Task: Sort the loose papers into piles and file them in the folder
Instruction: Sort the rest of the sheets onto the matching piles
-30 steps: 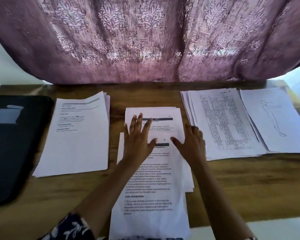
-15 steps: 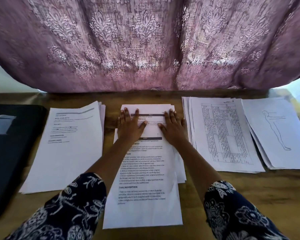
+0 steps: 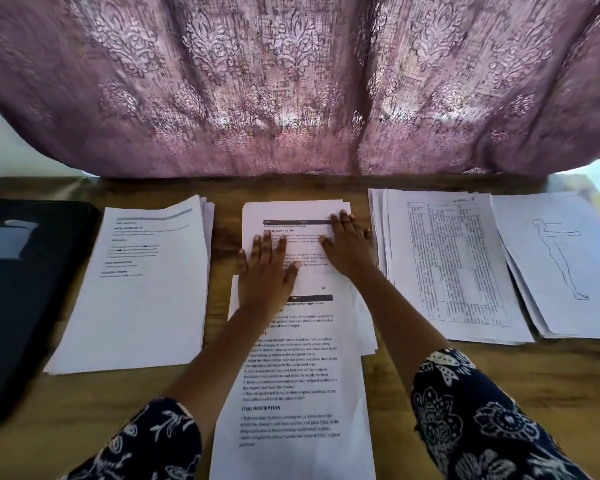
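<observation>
Your left hand (image 3: 267, 271) has slid to the left edge of the centre-frame stack of white printed papers (image 3: 302, 327), right hand (image 3: 349, 249) upper right, fingers (image 3: 269, 245) flat, gripping nothing; squaring continues, filing pending.

Daylight glows through the mauve curtain (image 3: 291, 81) along the table's (image 3: 520, 372) far edge and is brightest in its lower folds. Beside it, left and right, the view blows out white. The tabletop is dimmer. The black folder (image 3: 32, 306) carries a pale glare patch. Wide-angle distortion bows the edges, and print on the papers (image 3: 136, 306) is softly blurred.
</observation>
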`<state>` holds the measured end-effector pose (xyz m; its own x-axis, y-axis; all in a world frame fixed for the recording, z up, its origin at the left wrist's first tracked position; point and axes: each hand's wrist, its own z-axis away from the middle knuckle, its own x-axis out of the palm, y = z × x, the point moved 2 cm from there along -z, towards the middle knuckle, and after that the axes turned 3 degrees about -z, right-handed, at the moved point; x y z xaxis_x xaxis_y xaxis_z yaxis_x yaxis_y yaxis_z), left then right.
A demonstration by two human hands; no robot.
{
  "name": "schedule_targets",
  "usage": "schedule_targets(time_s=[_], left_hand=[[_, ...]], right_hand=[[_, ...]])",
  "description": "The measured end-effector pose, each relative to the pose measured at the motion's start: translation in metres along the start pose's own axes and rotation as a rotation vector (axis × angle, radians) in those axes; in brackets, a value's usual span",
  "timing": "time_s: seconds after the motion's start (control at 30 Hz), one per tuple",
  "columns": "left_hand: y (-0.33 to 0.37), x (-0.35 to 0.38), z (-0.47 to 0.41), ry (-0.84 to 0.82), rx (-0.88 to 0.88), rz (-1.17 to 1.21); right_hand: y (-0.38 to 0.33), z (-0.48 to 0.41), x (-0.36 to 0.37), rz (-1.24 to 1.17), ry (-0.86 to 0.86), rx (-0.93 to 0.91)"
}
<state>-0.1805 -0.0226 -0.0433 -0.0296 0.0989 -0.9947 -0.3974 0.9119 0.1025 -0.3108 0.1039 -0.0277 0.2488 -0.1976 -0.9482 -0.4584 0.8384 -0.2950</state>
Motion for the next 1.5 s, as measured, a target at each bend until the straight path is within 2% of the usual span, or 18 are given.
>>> schedule_targets(time_s=[0.1,0.2,0.33,0.53,0.67,0.73,0.8,0.93,1.0,1.07,1.13,1.2,1.23,1.33,1.5], left_hand=[[0.002,-0.003,0.003,-0.012,-0.010,-0.001],[0.012,-0.012,-0.012,0.055,0.015,0.023],[0.021,-0.012,-0.041,0.044,0.034,0.030],[0.013,-0.002,-0.042,0.126,0.035,0.133],[0.013,-0.002,-0.042,0.155,0.051,0.204],[0.014,-0.002,-0.042,0.167,0.079,0.244],[0.016,-0.004,-0.041,0.202,0.127,0.306],[0.018,-0.011,-0.035,0.344,0.294,0.302],[0.018,-0.009,-0.036,0.338,0.318,0.250],[0.017,-0.004,-0.039,0.256,0.298,0.213],[0.014,0.002,-0.041,0.168,0.263,0.222],[0.013,0.005,-0.043,0.114,0.226,0.218],[0.013,0.006,-0.043,0.096,0.215,0.213],[0.013,0.004,-0.043,0.076,0.202,0.201],[0.014,0.002,-0.040,0.090,0.170,0.181]], right_hand=[[-0.001,0.001,0.001,0.002,-0.004,0.012],[0.001,-0.007,-0.006,-0.027,0.028,0.000],[0.004,-0.016,-0.008,-0.042,0.030,-0.095],[0.004,-0.006,-0.003,-0.180,0.079,-0.118],[0.002,0.008,-0.015,-0.375,0.266,0.118],[0.003,0.010,-0.015,-0.496,0.313,0.156],[0.004,0.010,-0.011,-0.422,0.353,-0.013],[0.010,0.015,0.005,-0.012,0.345,-0.546],[0.018,0.018,0.009,-0.005,0.275,-0.634],[0.022,0.023,0.005,-0.221,0.160,-0.563],[0.023,0.021,-0.007,-0.465,0.145,-0.405],[0.027,0.005,-0.016,-0.416,0.203,-0.272],[0.030,-0.004,-0.017,-0.328,0.161,-0.244],[0.038,-0.019,-0.012,-0.214,-0.010,-0.220],[0.042,-0.022,-0.007,-0.248,0.028,-0.200]])
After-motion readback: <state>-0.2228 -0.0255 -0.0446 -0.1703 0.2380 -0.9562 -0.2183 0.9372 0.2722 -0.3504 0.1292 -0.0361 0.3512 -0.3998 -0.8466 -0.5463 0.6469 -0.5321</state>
